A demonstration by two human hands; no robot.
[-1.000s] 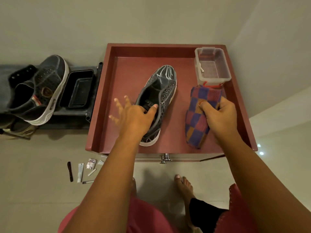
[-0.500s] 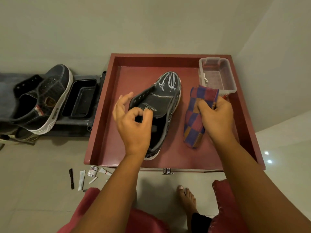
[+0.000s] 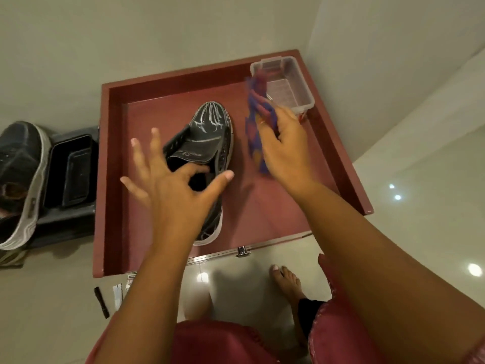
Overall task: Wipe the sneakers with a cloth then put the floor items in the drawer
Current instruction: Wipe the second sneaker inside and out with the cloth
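The left hand [image 3: 170, 185], fingers spread, reaches into the sneaker [image 3: 204, 153] to steady it; at two o'clock, the right hand [image 3: 284, 145] grips the checked cloth [image 3: 258, 106], ready for wiping.

We see warm, dim indoor light, ceiling lamps glaring off the glossy pale floor tiles [image 3: 420, 206], the checked blue-red cloth [image 3: 258, 119] motion-blurred, edges bowed.

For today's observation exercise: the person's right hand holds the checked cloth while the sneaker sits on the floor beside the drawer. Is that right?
Not quite. The head view shows the sneaker inside the red drawer, not on the floor. The right hand does hold the checked cloth.
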